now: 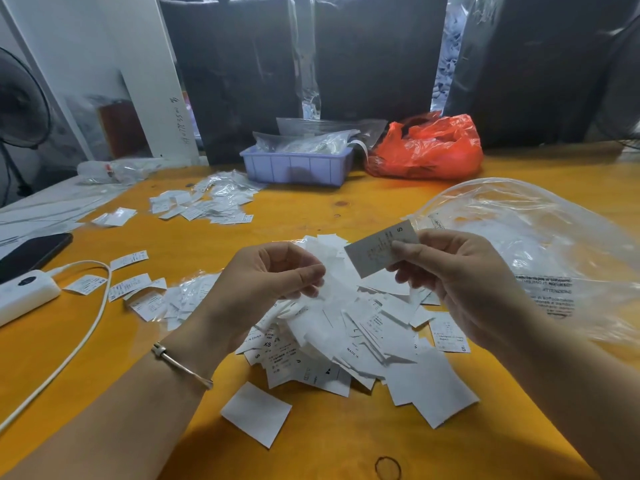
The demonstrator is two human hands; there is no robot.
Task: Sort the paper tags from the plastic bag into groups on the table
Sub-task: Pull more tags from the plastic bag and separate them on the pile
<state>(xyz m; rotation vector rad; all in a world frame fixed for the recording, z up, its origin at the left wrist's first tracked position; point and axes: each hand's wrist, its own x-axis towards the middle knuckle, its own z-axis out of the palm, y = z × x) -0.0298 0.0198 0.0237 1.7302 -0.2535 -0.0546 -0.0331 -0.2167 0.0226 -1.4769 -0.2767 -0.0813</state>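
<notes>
While the worktop [346, 455] holds small sorted groups [204, 204] at upper and mid left, most is left | clear plastic bag [540, 244] right, seemingly emptied | big unsorted pile [349, 337] at centre: white printed tags | left hand [266, 275] curled, pinching tags | right hand [457, 271] pinching an "S" tag [377, 252]

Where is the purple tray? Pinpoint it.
In the head view, the purple tray sits at the table's far edge, centre, immediately left of the red bag.
</notes>
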